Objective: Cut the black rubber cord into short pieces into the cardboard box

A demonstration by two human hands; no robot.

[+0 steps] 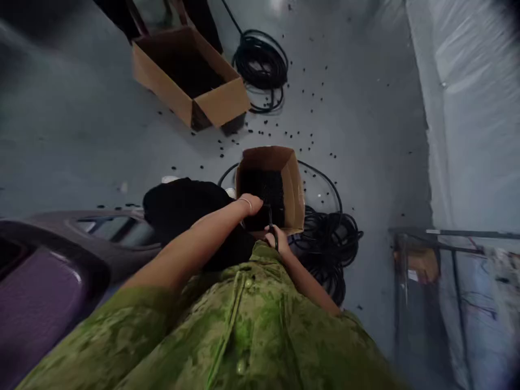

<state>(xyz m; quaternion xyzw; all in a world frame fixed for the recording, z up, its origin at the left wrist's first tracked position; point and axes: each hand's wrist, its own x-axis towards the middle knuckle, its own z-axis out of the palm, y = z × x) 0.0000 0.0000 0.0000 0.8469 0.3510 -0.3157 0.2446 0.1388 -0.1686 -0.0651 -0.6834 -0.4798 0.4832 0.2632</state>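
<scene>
My left hand (248, 203) reaches to the near edge of a small open cardboard box (294, 189) that is filled with small black pieces. Its fingers curl around a black object at the box rim. My right hand (278, 240) sits just below, closed on dark scissors-like handles with a black tube running up from them. The green camouflage shirt covers my lower arms and lap. Black trousers show left of the box.
A larger open cardboard box (190, 81) stands farther away on the grey floor. Coils of black hose lie beside it (261, 64) and right of the small box (331, 241). Several small black cut pieces are scattered on the floor. A purple chair (44, 287) is left, a metal rack (439, 271) right.
</scene>
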